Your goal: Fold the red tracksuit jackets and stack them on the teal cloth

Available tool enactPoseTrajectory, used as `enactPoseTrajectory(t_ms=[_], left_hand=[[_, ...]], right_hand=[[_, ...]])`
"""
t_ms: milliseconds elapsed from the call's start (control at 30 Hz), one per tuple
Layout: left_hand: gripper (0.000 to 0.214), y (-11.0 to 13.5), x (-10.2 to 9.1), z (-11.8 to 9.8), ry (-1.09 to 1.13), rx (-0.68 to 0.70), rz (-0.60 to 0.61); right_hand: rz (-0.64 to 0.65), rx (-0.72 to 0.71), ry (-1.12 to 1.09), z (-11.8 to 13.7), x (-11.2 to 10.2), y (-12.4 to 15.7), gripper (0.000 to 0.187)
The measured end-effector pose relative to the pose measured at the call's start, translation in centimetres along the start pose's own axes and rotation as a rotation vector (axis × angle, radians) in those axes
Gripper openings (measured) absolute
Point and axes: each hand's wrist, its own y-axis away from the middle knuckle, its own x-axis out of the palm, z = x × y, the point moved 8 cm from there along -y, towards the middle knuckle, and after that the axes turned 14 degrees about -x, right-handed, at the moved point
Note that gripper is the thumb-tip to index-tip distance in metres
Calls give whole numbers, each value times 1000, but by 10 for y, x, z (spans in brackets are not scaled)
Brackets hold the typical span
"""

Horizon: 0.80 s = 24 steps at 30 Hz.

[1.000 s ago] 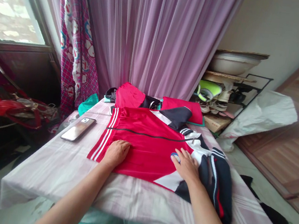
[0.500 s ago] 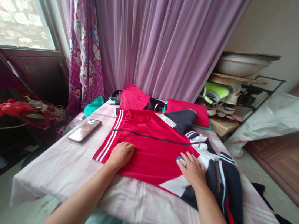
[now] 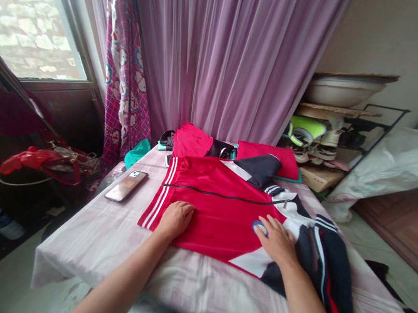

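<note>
A red track jacket [image 3: 218, 221] with white panels and dark sleeves lies spread on its side across the table, its black zipper running along the length. My left hand [image 3: 176, 218] rests on the red fabric near the white-striped hem, palm down, fingers close together and slightly bent. On the chest part, beside the round blue-and-white badge [image 3: 260, 229], lies my right hand [image 3: 278, 240] with its fingers spread. Neither hand grips the cloth. One dark sleeve [image 3: 335, 280] with white stripes is folded down at the right; the other dark sleeve [image 3: 260, 167] points away from me.
A phone [image 3: 126, 186] lies on the checked tablecloth [image 3: 101, 245] at the left. Behind the jacket are a folded red garment [image 3: 267, 157] and a red bundle [image 3: 191, 141]. Purple curtains [image 3: 222, 64] hang beyond the table; a shoe rack [image 3: 383, 133] stands at the right.
The whole view has shifted a little to the left, so everything appears farther right. Both hands keep their places on the jacket, which lies as before.
</note>
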Motion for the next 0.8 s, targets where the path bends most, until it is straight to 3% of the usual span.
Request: enactPoseTrajectory(t_ms=[333,467,567,667,800], left_hand=[[28,0,-1,-1,6,-24,23],[29,-2,-1,0,17,-40,46],[29,-14,-4,5,19,-61,121],[31,-41,-18,22,-6,-110,187],[35,-101,-47,62,-141,-180,167]], right_hand=[[5,-25,-12,-5,7,-3,52],[-3,-7,-6,-1,-1,-2,51],[49,-54,-58,2,-15,-12,47],[58,-45,-138,-12,-42,-41,40],[-152,67,-158,-55,-91,-110,51]])
